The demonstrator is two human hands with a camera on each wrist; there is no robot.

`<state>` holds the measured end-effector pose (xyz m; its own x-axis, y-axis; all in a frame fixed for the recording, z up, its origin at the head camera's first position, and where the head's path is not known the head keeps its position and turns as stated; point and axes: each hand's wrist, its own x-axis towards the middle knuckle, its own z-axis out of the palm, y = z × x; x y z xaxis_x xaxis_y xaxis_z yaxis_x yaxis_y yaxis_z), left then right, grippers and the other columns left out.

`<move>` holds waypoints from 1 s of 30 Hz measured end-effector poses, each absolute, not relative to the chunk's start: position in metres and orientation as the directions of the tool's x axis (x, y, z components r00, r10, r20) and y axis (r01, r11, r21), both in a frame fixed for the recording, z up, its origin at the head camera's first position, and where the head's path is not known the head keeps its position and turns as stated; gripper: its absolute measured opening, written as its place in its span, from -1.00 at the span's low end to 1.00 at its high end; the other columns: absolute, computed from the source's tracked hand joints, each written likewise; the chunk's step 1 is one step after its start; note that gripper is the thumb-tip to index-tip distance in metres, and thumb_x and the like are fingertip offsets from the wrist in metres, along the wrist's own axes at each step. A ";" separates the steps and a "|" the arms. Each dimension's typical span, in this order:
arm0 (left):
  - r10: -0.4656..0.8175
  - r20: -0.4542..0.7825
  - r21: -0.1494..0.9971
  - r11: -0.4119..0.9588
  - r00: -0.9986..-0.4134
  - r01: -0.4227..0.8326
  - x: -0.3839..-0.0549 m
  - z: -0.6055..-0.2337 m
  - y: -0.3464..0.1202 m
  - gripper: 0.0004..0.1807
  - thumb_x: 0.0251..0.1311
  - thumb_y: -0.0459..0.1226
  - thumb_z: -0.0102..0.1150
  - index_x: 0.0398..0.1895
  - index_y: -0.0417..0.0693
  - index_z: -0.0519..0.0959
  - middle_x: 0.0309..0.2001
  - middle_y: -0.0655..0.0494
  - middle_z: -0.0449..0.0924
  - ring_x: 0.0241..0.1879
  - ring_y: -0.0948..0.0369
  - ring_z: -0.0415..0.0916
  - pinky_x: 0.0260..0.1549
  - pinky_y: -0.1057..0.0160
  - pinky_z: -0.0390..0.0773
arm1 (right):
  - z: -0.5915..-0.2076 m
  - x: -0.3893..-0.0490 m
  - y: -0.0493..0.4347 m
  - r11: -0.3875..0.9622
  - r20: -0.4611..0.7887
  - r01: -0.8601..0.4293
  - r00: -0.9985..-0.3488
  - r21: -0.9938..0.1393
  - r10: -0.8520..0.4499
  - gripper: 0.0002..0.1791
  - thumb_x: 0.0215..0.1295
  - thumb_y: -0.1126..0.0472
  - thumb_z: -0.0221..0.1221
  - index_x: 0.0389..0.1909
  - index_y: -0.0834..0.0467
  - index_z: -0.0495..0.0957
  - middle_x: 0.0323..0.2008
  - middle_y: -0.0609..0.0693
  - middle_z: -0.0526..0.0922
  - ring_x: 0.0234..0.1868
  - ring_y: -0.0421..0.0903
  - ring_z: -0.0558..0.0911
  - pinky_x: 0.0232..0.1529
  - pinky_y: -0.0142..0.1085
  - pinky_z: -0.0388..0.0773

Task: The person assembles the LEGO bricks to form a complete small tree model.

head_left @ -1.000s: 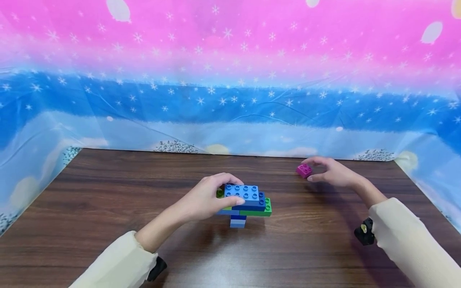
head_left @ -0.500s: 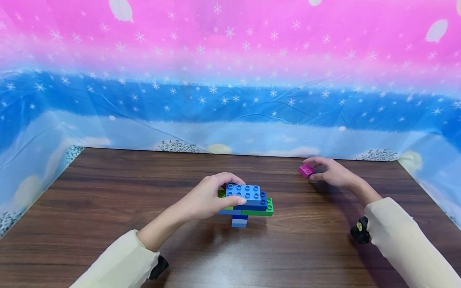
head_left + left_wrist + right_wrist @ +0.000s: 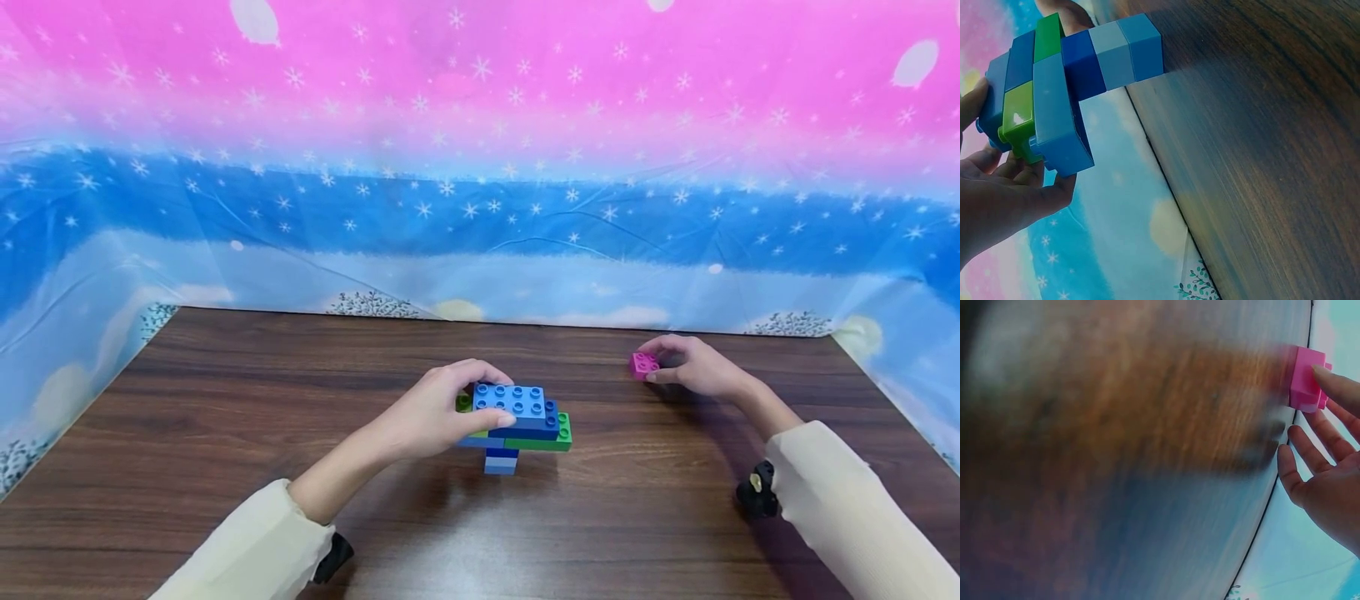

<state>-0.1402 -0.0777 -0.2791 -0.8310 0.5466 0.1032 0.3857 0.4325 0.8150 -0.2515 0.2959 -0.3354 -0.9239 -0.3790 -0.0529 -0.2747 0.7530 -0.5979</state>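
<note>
My left hand [image 3: 429,413] grips the top of a toy brick build, thumb in front and fingers behind. Uppermost in this build is a light blue brick [image 3: 508,402] with studs, over a dark blue brick [image 3: 523,432] and a bright green brick [image 3: 540,444]. In the left wrist view, a lime green brick [image 3: 1019,115] and a narrow column of blue bricks [image 3: 1113,55] show below. Farther right, my right hand [image 3: 701,367] pinches a small pink brick [image 3: 643,365] between thumb and finger, at the table surface. In the right wrist view its other fingers [image 3: 1310,450] are spread.
A brown wood-grain table [image 3: 247,375] lies under both hands. Behind it and at its sides hangs a pink and blue cloth [image 3: 480,217] with snowflakes. Each sleeve has a black wrist device, such as the right one [image 3: 757,492].
The pink brick has turned and shifted slightly right and nearer, and my right thumb and finger have closed on it. My left hand and the build stay nearly still.
</note>
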 end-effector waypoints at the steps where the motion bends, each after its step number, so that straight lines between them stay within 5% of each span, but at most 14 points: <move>1: 0.547 0.103 0.815 0.433 -0.831 0.386 -0.140 -0.279 -0.078 -0.66 0.17 -0.19 0.18 -0.01 -0.10 0.48 -0.12 0.08 0.49 -0.19 0.14 0.40 -0.26 0.28 0.48 | -0.335 -0.251 0.296 0.754 -0.054 -0.273 -0.925 -0.597 -0.377 -0.56 0.11 0.22 0.25 0.03 0.24 0.46 -0.13 0.16 0.52 -0.07 0.10 0.47 -0.11 -0.11 0.34; 30: 0.553 0.101 0.805 0.443 -0.827 0.395 -0.141 -0.280 -0.078 -0.66 0.17 -0.18 0.18 -0.02 -0.10 0.48 -0.12 0.10 0.50 -0.20 0.19 0.41 -0.25 0.28 0.47 | -0.315 -0.221 0.273 0.680 -0.013 -0.356 -0.881 -0.641 -0.473 -0.62 0.06 0.18 0.31 -0.10 0.22 0.51 -0.28 0.02 0.56 -0.26 -0.11 0.56 -0.25 -0.29 0.48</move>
<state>-0.1409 -0.0779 -0.2799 -0.8271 0.5529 0.1013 0.3947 0.4430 0.8050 -0.2212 0.2734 -0.3149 -0.8809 -0.4731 -0.0126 -0.3559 0.6796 -0.6414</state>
